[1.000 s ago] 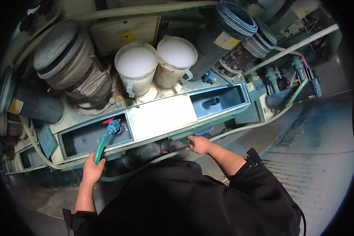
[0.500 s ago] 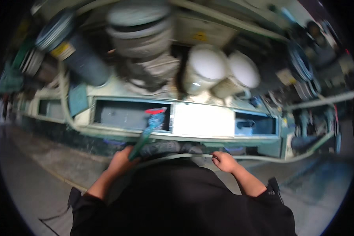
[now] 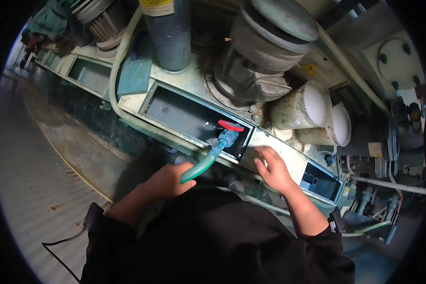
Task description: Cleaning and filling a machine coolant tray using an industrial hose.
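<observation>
- Left hand (image 3: 168, 181): fingers closed around the hose near its lower visible end; thumb along the underside.
- Translucent green, flexible plastic hose (image 3: 201, 167): round in section, finely textured, curving up from the left hand to the valve above the trough.
- Right hand (image 3: 272, 171): fingers loosely bent, thumb set apart, nothing held; it is over the panel (contact cannot be told).
- Blue valve with a red lever handle (image 3: 228, 138): lumpy, crinkled surface; located over the trough's right end, handle turned away from the person.
- Long rectangular trough with a pale, straight-edged rim (image 3: 175, 112): dark, smooth interior; open room extends left of the valve, bounded by the rim.
- Flat, pale rectangular panel (image 3: 296, 162): adjoins the trough's right end.
- Two off-white, stained round buckets (image 3: 288, 111): white contents; they stand side by side behind the panel.
- Grey, rough-coated motor with a domed round cap (image 3: 270, 45): behind the trough.
- Dark grey upright cylinder (image 3: 171, 45): smooth-walled, left of the motor.
</observation>
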Demonstrator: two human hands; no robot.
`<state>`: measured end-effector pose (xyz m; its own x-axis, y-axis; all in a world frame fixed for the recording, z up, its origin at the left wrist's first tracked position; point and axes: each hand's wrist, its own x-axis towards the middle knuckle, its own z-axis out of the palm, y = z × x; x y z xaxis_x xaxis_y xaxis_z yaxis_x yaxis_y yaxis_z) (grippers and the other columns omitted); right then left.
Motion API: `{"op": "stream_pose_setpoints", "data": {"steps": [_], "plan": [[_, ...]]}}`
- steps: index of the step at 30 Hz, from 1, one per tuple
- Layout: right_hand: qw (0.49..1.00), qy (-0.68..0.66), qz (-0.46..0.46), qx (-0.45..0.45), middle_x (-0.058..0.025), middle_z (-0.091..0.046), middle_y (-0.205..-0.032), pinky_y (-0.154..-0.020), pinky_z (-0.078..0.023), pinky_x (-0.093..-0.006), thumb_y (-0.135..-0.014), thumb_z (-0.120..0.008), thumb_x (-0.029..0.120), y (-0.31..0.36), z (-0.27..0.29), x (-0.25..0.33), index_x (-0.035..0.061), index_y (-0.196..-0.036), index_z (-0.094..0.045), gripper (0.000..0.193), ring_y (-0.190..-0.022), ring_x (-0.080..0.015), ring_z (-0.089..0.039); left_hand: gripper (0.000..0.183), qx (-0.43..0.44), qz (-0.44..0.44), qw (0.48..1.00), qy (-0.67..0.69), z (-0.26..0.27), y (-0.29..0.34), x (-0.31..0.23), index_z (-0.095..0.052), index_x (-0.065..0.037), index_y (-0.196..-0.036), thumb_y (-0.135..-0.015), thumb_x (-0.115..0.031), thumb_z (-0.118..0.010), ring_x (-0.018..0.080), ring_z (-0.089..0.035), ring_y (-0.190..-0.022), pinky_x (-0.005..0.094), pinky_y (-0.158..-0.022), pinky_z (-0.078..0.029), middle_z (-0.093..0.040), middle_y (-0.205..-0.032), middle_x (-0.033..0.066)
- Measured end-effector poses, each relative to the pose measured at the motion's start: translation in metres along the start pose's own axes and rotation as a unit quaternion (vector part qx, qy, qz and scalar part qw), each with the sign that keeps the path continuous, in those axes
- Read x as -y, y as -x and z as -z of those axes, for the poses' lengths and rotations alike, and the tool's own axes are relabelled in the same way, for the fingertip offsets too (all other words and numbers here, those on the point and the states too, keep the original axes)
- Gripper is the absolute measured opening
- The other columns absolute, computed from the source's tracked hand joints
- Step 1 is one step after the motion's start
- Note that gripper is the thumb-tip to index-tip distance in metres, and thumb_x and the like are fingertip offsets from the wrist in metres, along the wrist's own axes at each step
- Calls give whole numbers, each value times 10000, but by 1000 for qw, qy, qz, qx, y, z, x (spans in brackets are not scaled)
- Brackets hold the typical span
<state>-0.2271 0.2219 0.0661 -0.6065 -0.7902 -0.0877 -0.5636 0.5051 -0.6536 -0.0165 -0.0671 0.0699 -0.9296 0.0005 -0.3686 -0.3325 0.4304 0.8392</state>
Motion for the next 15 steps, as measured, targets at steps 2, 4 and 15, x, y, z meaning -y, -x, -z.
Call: {"op": "stream_pose_setpoints", "data": {"steps": [2, 4, 15], "plan": [[999, 29, 44, -8, -203, -645, -1256, -1035, -485, -451, -924, -685, 127, -29, -4, 12, -3, -1274, -615, 380, -1187, -405, -602, 305, 3, -16, 1000, -11, 12, 1, 0, -610, -71, -1120, -896, -234, -736, 459, -661, -899, 508, -748, -535, -687, -915, 205], [993, 60, 96, -25, -225, -623, -1293, -1068, -459, -462, -912, -695, 141, -57, -12, 22, -18, -1294, -594, 426, -1220, -420, -576, 299, 9, -30, 999, -24, 19, 6, 3, -611, -75, -1110, -894, -239, -736, 456, -666, -865, 518, -728, -533, -690, -886, 194], [994, -52, -73, 64, -252, -666, -1202, -984, -504, -469, -1009, -602, 243, -94, -69, 48, 3, -1355, -562, 422, -1145, -423, -634, 286, 102, -72, 992, -17, 59, 27, 7, -610, -127, -1131, -913, -284, -706, 442, -679, -844, 543, -716, -524, -701, -860, 193]]}}
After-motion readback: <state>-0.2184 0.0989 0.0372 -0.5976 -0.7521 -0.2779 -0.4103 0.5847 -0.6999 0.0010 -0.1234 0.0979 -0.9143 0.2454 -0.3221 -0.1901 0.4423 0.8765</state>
